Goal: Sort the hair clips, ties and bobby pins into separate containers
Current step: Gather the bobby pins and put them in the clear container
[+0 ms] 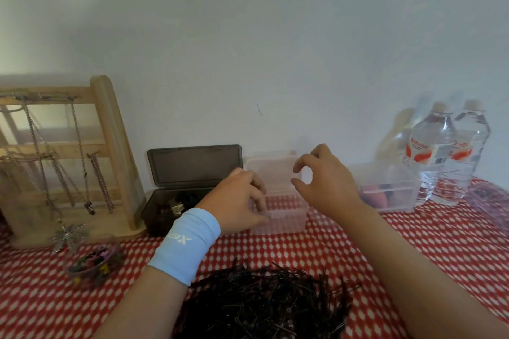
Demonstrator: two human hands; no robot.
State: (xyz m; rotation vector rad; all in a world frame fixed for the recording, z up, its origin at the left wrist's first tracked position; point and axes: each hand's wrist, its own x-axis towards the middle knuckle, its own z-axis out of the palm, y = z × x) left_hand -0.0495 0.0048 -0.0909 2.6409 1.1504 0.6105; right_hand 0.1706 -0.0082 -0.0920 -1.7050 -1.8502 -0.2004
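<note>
My left hand [242,198], blue wristband [187,242] on the wrist, is at the front of the clear box [281,221]. The fingers curl over its front rim and the thumb is against the catch, so it grips the box there. The lid [271,166] stands open, leaning back towards the wall.

My right hand [322,179] hangs over the box's right side. Thumb and forefinger are curled into a narrow C with a small gap between them, right at the lid's edge. It's blurry there, so I can't tell whether they pinch the lid or hold nothing.

The bobby pins [261,303] lie in a big dark heap on the cloth [413,256], close to me and between my forearms.

The dark box [190,201] is just left of the clear one, lid up, with clips [176,208] inside. A second clear container, the right box [391,192], sits near the bottles [438,157], with red and dark things in it too blurred to name. A small bowl [93,263] of coloured bits sits to my left, in front of the wooden stand [110,159] hung with chains.
</note>
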